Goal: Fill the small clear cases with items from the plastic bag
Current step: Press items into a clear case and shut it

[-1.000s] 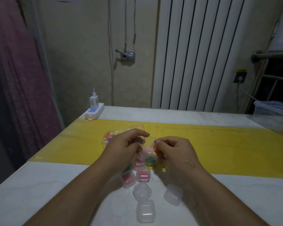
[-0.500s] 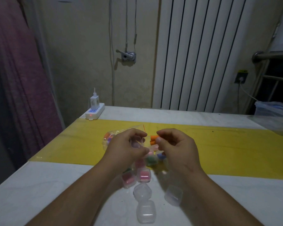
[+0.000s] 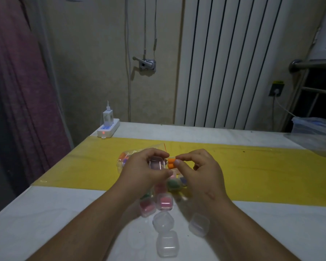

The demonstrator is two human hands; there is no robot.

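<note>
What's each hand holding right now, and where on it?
Left hand grips an open small clear case by its sides. Right hand pinches two orange items by their right ends, between thumb and forefinger.

No legible text, label, brand or number on any surface in view.

Dim, warm indoor light with a greenish cast; soft shadows fall under the forearms onto the white marbled desk (image 3: pixel 45 213). Wide-angle bending curves the edges; fine detail is slightly soft.
</note>
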